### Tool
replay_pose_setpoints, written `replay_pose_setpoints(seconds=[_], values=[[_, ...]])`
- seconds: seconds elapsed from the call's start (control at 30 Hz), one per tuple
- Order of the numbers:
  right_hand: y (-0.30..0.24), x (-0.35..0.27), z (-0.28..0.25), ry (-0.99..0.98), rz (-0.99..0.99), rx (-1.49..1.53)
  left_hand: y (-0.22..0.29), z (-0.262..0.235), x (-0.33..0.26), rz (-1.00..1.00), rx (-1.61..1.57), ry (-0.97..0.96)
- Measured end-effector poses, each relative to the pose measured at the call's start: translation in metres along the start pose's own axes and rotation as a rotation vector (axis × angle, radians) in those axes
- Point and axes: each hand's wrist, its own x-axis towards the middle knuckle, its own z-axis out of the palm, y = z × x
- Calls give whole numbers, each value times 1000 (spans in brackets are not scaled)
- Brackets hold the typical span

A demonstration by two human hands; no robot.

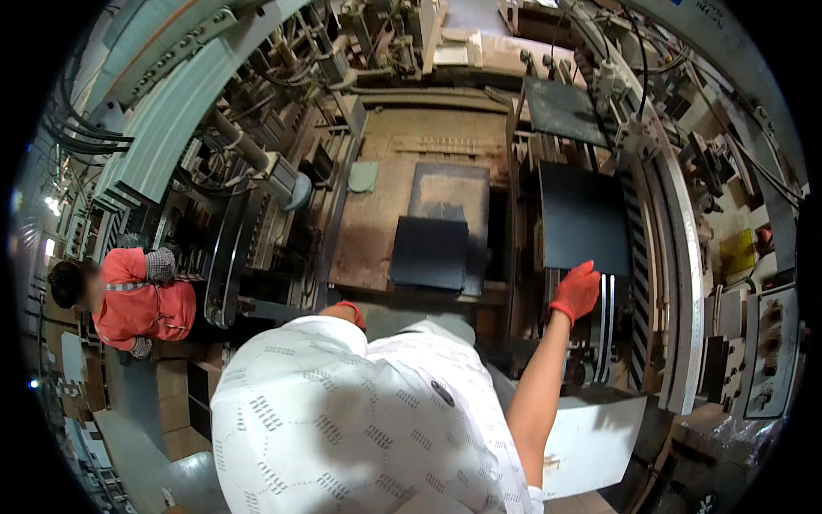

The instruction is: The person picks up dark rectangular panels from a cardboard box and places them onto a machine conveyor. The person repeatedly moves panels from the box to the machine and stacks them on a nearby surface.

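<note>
Right hand, red-gloved, rests on the near edge of the black sheet lying in the machine's feed bed at 2 o'clock; fingers spread flat on it, not clamped around it. Left hand, also gloved, mostly hidden behind the shirt at center, so can't tell its grip. A second black sheet sits on the worn tabletop at 12 o'clock, untouched. Judging by that, one sheet is being fed, one waits. Co-worker in an orange top stands at 9 o'clock.
</note>
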Motion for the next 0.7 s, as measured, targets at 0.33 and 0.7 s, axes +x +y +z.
replay_pose_setpoints(seconds=[0.33,0.7], values=[[-23,3,10,-11,-23,-152,72,-29,154,520,2,522],[33,9,19,30,-142,-305,146,-14,171,-244,-1304,473]])
